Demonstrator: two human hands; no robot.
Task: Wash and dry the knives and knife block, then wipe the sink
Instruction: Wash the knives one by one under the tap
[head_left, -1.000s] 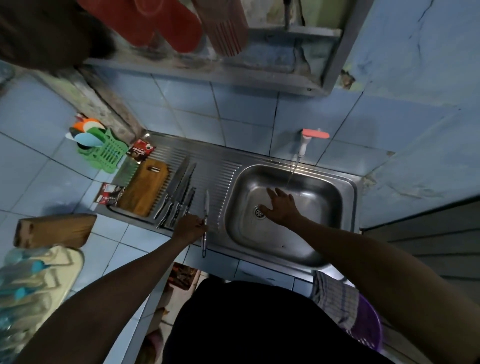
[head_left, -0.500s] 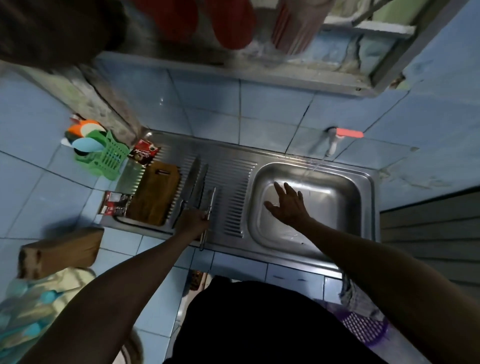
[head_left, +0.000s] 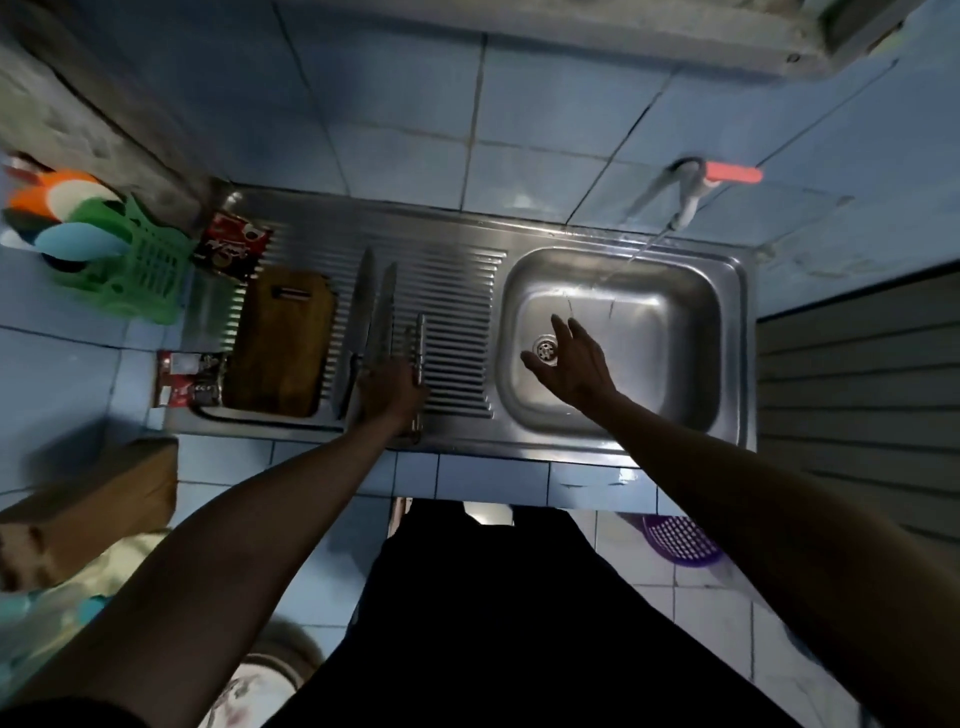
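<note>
1. Nearest the camera, the person's dark clothing fills the lower middle, and both bare forearms reach forward from it toward the steel sink unit.
2. At the left edge, on the blue tiled tabletop (head_left: 67, 374), a wooden knife block (head_left: 98, 499) lies on its side, blurred, near the front corner of the sink unit.
3. A purple perforated basket (head_left: 680, 540) sits on the floor below the right forearm.
4. The left hand (head_left: 389, 397) rests on the ribbed drainboard (head_left: 457, 332) over the handles of the knives (head_left: 376, 317); whether its fingers curl round a handle cannot be told.
5. Two long blades lie side by side pointing away from the person, and a slimmer steel knife (head_left: 420, 343) lies just right of them, its handle passing beside the left hand.
6. Left of the knives a wooden cutting board (head_left: 283, 343) lies flat on the drainboard, with red sachets (head_left: 231, 244) at its far and near left corners.
7. The right hand (head_left: 571, 364) hovers in the sink basin (head_left: 675, 332) just beside the drain (head_left: 544, 349), fingers spread and holding nothing.
8. Farther back, a tap (head_left: 691, 197) with a red handle pours a thin stream of water into the basin's far side.
9. At far left, a green plastic basket (head_left: 135, 260) holds coloured utensils.
</note>
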